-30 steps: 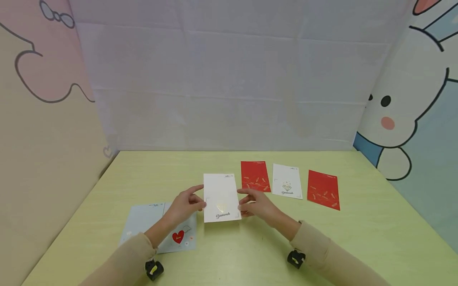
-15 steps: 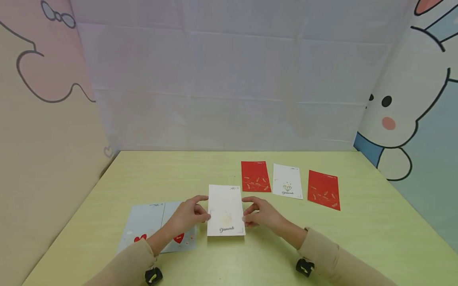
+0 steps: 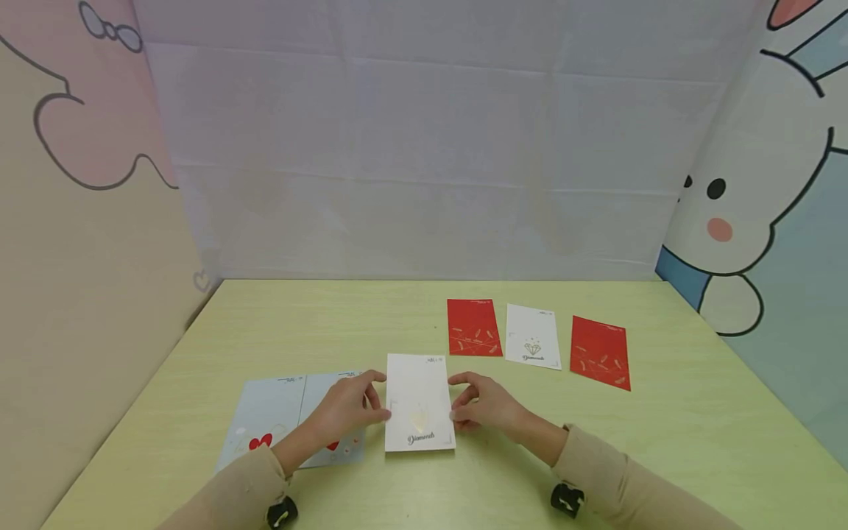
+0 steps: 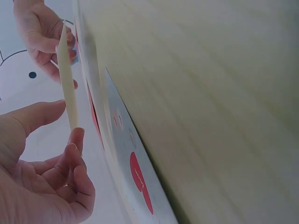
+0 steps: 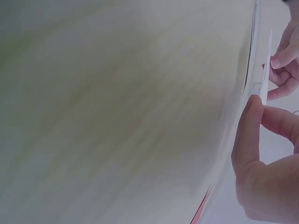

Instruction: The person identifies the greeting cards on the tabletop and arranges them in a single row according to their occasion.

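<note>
A white card (image 3: 419, 394) with "Diamonds" lettering and a faint gold print stands out in the head view, held between both hands. My left hand (image 3: 350, 406) pinches its left edge, and my right hand (image 3: 489, 406) pinches the right one. Seen edge-on in the left wrist view, the card (image 4: 68, 79) is held above the tabletop. Thumb and fingertip meet at the card's edge (image 5: 266, 77) in the right wrist view. Under my left hand and forearm lie two light blue cards (image 3: 273, 405) side by side with red hearts, partly hidden.
Farther back on the pale yellow-green table (image 3: 318, 316) lie a red card (image 3: 472, 324), another white diamond card (image 3: 533, 335) and a second red card (image 3: 599, 350), spaced in a row. A white sheet (image 3: 424, 147) hangs behind the table, with cartoon-printed walls at both sides.
Both hands have brought the white card nearer to me and slightly to the right. The cards lying on the table have stayed in place.
</note>
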Tool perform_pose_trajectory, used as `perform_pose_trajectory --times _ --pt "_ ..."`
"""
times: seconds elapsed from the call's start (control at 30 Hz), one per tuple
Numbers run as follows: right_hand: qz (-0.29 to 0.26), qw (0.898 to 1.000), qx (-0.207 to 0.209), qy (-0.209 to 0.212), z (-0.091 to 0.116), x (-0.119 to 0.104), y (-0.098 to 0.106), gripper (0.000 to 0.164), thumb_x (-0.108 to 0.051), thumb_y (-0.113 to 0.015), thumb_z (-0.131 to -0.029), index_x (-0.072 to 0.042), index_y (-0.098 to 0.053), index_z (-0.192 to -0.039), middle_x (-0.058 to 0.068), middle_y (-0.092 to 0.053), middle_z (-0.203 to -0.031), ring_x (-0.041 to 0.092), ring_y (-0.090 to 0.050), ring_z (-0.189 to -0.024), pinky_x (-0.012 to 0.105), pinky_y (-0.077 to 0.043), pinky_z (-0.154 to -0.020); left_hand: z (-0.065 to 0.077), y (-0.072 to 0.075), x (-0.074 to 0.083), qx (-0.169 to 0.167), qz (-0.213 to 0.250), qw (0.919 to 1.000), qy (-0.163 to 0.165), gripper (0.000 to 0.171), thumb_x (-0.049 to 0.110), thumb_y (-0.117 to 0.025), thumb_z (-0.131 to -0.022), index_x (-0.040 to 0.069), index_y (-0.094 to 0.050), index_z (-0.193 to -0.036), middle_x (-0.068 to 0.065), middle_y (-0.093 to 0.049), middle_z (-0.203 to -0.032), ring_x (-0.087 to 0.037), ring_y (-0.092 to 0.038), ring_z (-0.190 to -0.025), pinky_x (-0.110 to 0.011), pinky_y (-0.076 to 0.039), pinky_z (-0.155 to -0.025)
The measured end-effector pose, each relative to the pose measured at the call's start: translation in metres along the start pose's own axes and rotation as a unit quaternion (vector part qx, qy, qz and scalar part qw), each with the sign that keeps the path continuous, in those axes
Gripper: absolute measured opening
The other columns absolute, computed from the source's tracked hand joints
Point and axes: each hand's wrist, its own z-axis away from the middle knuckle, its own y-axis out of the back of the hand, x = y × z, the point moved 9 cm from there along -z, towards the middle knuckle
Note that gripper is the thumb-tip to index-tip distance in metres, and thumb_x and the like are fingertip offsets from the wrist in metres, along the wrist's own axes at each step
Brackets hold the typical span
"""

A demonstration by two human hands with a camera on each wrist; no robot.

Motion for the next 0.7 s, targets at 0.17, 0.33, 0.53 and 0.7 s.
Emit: perform_pose_trajectory --times 0.17,0.33,0.53,0.7 --pt "0.011 1.000 -0.007 -0.008 -0.001 0.004 -0.002 0.047 -0.007 -0.067 -0.077 -0.001 -0.046 -0.118 0.009 -0.054 -0.078 0.019 -0.057 -0.062 0.029 -0.050 -0.060 0.000 -0.002 -0.002 -0.008 -0.023 0.9997 0.004 0.048 0.017 -0.072 -0.072 0.000 -0.051 -0.112 0.007 -0.050 -0.070 -0.009 -0.045 -0.053 -0.024 -0.038 -0.048" --pt "0.022 1.000 -0.018 -0.013 -0.001 0.007 -0.005 0.047 -0.008 -0.067 -0.077 -0.002 -0.046 -0.119 0.008 -0.054 -0.079 0.018 -0.057 -0.062 0.029 -0.050 -0.060 -0.001 -0.005 -0.004 -0.014 -0.051 0.9985 0.011 0.048 0.019 -0.074 -0.070 0.000 -0.054 -0.109 0.006 -0.049 -0.069 -0.010 -0.043 -0.056 -0.024 -0.037 -0.050" --pt "0.032 0.999 -0.028 -0.016 -0.001 0.007 -0.009 0.046 -0.007 -0.067 -0.077 -0.001 -0.046 -0.118 0.008 -0.054 -0.078 0.018 -0.057 -0.062 0.029 -0.049 -0.058 -0.001 -0.007 -0.004 -0.021 -0.092 0.9955 -0.002 0.048 0.022 -0.075 -0.069 -0.001 -0.055 -0.107 0.004 -0.047 -0.069 -0.010 -0.042 -0.056 -0.026 -0.036 -0.052" --pt "0.034 0.999 -0.035 -0.012 -0.001 0.006 -0.011 0.045 -0.007 -0.066 -0.077 -0.001 -0.047 -0.117 0.008 -0.054 -0.077 0.019 -0.057 -0.062 0.029 -0.049 -0.058 -0.001 -0.009 -0.007 -0.031 -0.102 0.9941 0.015 0.048 0.023 -0.075 -0.069 0.000 -0.055 -0.106 0.003 -0.046 -0.069 -0.010 -0.042 -0.056 -0.027 -0.035 -0.052"
